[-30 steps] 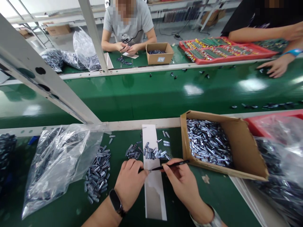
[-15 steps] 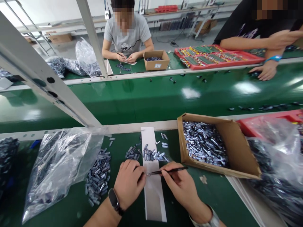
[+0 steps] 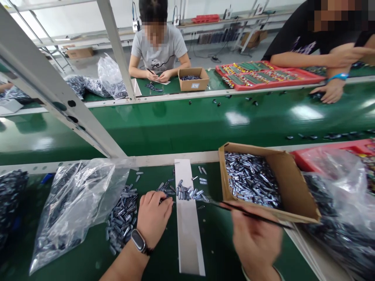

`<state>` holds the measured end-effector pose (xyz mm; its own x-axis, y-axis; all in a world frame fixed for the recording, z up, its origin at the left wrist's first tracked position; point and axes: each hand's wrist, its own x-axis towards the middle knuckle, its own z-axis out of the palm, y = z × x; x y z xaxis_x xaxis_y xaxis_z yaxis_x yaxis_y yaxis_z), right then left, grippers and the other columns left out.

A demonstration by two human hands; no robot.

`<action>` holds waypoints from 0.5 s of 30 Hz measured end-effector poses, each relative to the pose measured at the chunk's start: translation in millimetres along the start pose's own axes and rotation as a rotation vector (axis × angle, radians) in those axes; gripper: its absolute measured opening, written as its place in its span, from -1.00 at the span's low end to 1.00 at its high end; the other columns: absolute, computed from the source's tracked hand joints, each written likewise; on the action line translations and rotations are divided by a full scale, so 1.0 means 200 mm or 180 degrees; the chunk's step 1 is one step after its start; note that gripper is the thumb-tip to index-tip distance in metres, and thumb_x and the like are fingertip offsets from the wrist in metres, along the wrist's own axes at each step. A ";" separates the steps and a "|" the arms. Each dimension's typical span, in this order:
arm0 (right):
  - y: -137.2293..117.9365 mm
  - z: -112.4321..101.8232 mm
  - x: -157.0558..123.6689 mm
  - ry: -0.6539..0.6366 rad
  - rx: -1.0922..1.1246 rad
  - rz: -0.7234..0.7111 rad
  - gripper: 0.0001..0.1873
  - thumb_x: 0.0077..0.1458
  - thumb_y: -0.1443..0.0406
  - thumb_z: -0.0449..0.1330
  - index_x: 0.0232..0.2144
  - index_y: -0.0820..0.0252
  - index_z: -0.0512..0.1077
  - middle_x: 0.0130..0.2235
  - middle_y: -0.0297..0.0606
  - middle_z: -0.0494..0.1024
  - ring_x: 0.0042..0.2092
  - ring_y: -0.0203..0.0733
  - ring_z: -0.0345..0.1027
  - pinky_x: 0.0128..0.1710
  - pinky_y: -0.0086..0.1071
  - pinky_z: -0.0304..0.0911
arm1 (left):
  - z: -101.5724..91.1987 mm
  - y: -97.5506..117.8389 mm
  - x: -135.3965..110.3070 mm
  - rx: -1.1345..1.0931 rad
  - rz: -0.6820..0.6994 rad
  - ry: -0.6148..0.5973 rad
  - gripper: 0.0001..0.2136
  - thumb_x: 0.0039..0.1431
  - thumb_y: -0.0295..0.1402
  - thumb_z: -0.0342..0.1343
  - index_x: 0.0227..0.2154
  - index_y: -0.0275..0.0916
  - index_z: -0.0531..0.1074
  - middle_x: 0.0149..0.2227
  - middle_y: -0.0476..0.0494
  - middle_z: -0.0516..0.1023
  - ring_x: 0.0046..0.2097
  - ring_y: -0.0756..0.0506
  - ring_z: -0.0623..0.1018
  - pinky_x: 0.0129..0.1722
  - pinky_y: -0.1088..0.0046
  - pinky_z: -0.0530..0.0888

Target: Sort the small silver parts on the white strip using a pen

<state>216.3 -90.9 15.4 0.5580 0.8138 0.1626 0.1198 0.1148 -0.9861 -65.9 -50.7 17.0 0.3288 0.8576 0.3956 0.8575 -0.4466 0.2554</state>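
Green covers the near surface (image 3: 218,253), where a dark heap of pieces (image 3: 11,201) sits at the left edge. Next to it lies a clear plastic bag (image 3: 73,210), and right of that a loose pile of small grey pieces (image 3: 123,218) spreads on the green. The left hand (image 3: 155,214), a black band (image 3: 138,240) on its wrist, rests palm down just right of the pile; its grip is curled, thumb and forefinger close together, but I cannot tell whether anything is pinched there. Beyond it, on the far side of the surface, a person in a grey shirt (image 3: 159,47) works beside a small carton (image 3: 193,80). A white strip (image 3: 190,238) runs from near to far right of the left hand, with a cluster of shiny pieces (image 3: 186,192) lying across its far part and spilling off its right side. Farther right, the right hand (image 3: 254,238) — slightly blurred — has its grip closed on a slim dark tool (image 3: 249,213), whose tip points left, near the cluster. Behind that hand stands a cardboard box (image 3: 299,185) of similar pieces, and at the right edge bulges another plastic bag (image 3: 342,175).
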 end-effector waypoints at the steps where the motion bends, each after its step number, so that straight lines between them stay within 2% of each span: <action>1: 0.01 0.05 -0.02 -0.0105 0.0014 0.0168 -0.47 0.34 -0.26 0.72 -0.07 -0.14 0.65 -0.14 -0.11 0.93 -0.21 0.22 0.92 -0.19 0.05 0.89 | 0.00 0.01 -0.01 -0.0127 0.0076 -0.0040 -0.78 0.56 -0.53 0.49 -0.07 -0.01 0.91 -0.11 -0.08 0.83 -0.02 -0.21 0.73 -0.03 0.22 0.57; 3: 0.02 0.13 -0.04 -0.0472 0.0007 0.0601 -0.44 0.34 -0.29 0.71 -0.07 -0.09 0.70 -0.14 -0.06 0.94 -0.18 0.23 0.93 -0.15 0.05 0.91 | 0.01 0.02 -0.03 -0.0415 0.0178 -0.0217 -0.80 0.57 -0.53 0.52 -0.10 -0.01 0.90 -0.14 -0.03 0.82 -0.04 -0.18 0.72 -0.05 0.25 0.55; 6: 0.06 0.17 -0.02 -0.0980 0.0009 0.1007 -0.36 0.24 -0.34 0.74 -0.14 -0.03 0.72 -0.17 -0.03 0.94 -0.19 0.24 0.93 -0.17 0.03 0.92 | 0.02 0.04 -0.06 -0.0708 0.0145 -0.0518 -0.81 0.56 -0.50 0.58 -0.15 -0.01 0.88 -0.15 -0.01 0.82 -0.05 -0.17 0.72 -0.04 0.25 0.56; 11: 0.11 0.14 0.03 -0.0985 0.0024 0.1101 -0.35 0.17 -0.35 0.77 -0.17 -0.05 0.72 -0.19 -0.08 0.93 -0.21 0.21 0.92 -0.17 0.00 0.91 | 0.00 0.06 -0.07 -0.0730 -0.0085 -0.0666 -0.88 0.53 -0.42 0.61 -0.06 0.00 0.90 -0.13 -0.03 0.79 -0.03 -0.20 0.72 -0.03 0.20 0.61; 15: 0.12 0.14 0.03 -0.1045 -0.0024 0.1162 -0.33 0.19 -0.38 0.76 -0.16 -0.05 0.72 -0.19 -0.07 0.93 -0.20 0.23 0.94 -0.17 -0.01 0.91 | 0.00 0.07 -0.07 -0.0712 -0.0080 -0.0605 -0.85 0.49 -0.47 0.58 -0.12 0.00 0.89 -0.16 -0.04 0.75 -0.04 -0.19 0.70 -0.06 0.21 0.59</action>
<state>198.3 -67.9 -7.6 0.2766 0.9368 -0.2141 -0.0287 -0.2147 -0.9763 -59.5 -69.0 14.7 0.3949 0.8921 0.2198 0.7648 -0.4517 0.4594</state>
